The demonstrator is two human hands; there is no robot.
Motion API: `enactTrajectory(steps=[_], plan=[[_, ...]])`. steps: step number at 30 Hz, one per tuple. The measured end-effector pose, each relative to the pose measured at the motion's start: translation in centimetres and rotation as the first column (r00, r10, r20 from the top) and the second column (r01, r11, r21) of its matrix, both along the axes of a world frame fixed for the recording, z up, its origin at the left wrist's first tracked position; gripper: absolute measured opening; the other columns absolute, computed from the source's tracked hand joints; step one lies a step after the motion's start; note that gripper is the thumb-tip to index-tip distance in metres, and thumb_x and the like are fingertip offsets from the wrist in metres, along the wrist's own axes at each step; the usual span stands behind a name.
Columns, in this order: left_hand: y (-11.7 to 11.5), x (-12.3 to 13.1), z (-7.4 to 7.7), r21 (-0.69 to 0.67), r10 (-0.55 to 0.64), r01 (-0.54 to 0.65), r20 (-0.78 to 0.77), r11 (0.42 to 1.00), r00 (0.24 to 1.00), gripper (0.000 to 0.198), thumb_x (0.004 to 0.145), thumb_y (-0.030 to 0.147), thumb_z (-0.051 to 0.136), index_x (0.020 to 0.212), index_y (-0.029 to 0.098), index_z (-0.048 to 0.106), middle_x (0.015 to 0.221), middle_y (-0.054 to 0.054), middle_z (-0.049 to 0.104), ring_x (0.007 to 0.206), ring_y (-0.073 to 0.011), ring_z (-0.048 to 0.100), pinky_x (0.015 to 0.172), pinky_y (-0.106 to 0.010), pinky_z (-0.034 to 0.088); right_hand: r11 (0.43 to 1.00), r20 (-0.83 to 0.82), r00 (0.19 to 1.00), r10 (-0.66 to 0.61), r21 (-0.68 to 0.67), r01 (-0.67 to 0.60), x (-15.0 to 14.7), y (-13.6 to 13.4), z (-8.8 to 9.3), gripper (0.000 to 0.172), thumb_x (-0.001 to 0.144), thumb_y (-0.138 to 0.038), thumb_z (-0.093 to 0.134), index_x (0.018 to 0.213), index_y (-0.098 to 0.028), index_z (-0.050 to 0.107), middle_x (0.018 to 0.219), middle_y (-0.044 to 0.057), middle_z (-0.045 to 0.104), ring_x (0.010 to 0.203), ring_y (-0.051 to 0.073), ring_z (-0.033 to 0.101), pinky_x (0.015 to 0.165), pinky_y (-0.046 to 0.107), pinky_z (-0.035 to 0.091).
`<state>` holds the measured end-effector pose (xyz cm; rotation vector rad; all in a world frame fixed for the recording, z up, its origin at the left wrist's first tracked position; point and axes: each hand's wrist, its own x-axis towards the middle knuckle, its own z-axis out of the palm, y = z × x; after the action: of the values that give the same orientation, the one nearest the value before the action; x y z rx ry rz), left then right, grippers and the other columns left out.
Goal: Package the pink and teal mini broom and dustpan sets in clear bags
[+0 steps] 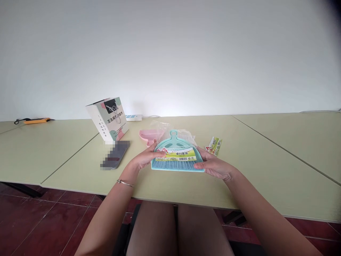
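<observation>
A light-blue dustpan and brush set (174, 144) is held above the near part of the table, its handle pointing away from me. A printed yellow-green label (183, 155) lies across its front, over the bristles. My left hand (149, 154) grips the set's left side, thumb on the label. On the right side my right hand (213, 164) is closed around the edge, with the thumb over the bristles. Just behind lies a pink dustpan (151, 136), partly covered by clear plastic wrapping (161, 125). Two loose label cards (214, 146) rest beyond my right hand.
A printed paper box or bag (112, 121) stands at the left, with a phone (117, 154) in front of it. A white power strip (134, 117) lies by the wall. An orange object with a black cord (37, 121) is at the far left. Seams cross the table (266, 170).
</observation>
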<state>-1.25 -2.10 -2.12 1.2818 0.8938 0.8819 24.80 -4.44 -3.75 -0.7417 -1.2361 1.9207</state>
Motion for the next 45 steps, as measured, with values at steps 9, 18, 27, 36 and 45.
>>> enactTrajectory(steps=[9, 18, 27, 36, 45], plan=[[-4.5, 0.5, -0.9, -0.18, 0.112, -0.145, -0.181, 0.973, 0.977, 0.081, 0.067, 0.037, 0.074, 0.137, 0.024, 0.035, 0.125, -0.012, 0.058, 0.111, -0.0281, 0.059, 0.099, -0.044, 0.042, 0.99, 0.161, 0.977, -0.139, -0.013, 0.143, 0.5, -5.4, -0.7, 0.113, 0.057, -0.027, 0.083, 0.147, -0.034, 0.015, 0.14, 0.007, 0.047, 0.118, 0.022, 0.054, 0.097, 0.037, 0.045], [-9.4, 0.4, -2.0, -0.169, 0.183, -0.187, -0.04, 0.968, 0.982, 0.084, 0.072, 0.036, 0.071, 0.143, 0.026, 0.027, 0.143, -0.009, 0.042, 0.128, -0.0282, 0.044, 0.106, -0.044, 0.035, 0.894, 0.322, 0.848, -0.421, -0.009, 0.447, -0.5, -8.9, -2.1, 0.107, 0.061, -0.05, 0.076, 0.148, -0.027, 0.018, 0.104, 0.006, 0.07, 0.092, 0.024, 0.066, 0.085, 0.038, 0.052], [-12.9, -0.9, -2.6, -0.174, -0.014, 0.009, -0.024, 0.985, 1.0, 0.106, 0.064, 0.023, 0.077, 0.146, 0.033, 0.011, 0.151, -0.004, 0.028, 0.134, -0.0215, 0.036, 0.108, -0.036, 0.035, 0.901, 0.258, 0.88, -0.399, -0.07, 0.429, -0.5, -11.3, -3.3, 0.098, 0.063, -0.051, 0.075, 0.144, -0.026, 0.026, 0.112, 0.012, 0.067, 0.096, 0.025, 0.066, 0.09, 0.043, 0.049], [-12.7, -0.3, -3.5, -0.103, 0.164, -0.17, -0.064, 0.98, 0.984, 0.091, 0.066, 0.028, 0.075, 0.144, 0.029, 0.027, 0.147, -0.008, 0.035, 0.13, -0.025, 0.041, 0.105, -0.04, 0.039, 0.945, 0.28, 0.909, -0.309, -0.017, 0.326, -0.5, -11.3, -2.7, 0.106, 0.056, -0.048, 0.079, 0.145, -0.031, 0.024, 0.116, 0.01, 0.065, 0.108, 0.026, 0.061, 0.097, 0.044, 0.045], [-11.9, 1.8, -4.7, 0.137, 0.521, -0.503, -0.234, 0.854, 0.821, 0.058, 0.07, 0.041, 0.066, 0.121, 0.02, 0.047, 0.086, -0.002, 0.062, 0.058, -0.0118, 0.059, 0.058, -0.028, 0.052, 0.848, 0.364, 0.819, -0.444, -0.125, 0.515, -1.9, -10.5, -2.8, 0.117, 0.054, -0.05, 0.077, 0.146, -0.016, 0.013, 0.059, 0.002, 0.068, 0.057, 0.026, 0.067, 0.062, 0.041, 0.057]])
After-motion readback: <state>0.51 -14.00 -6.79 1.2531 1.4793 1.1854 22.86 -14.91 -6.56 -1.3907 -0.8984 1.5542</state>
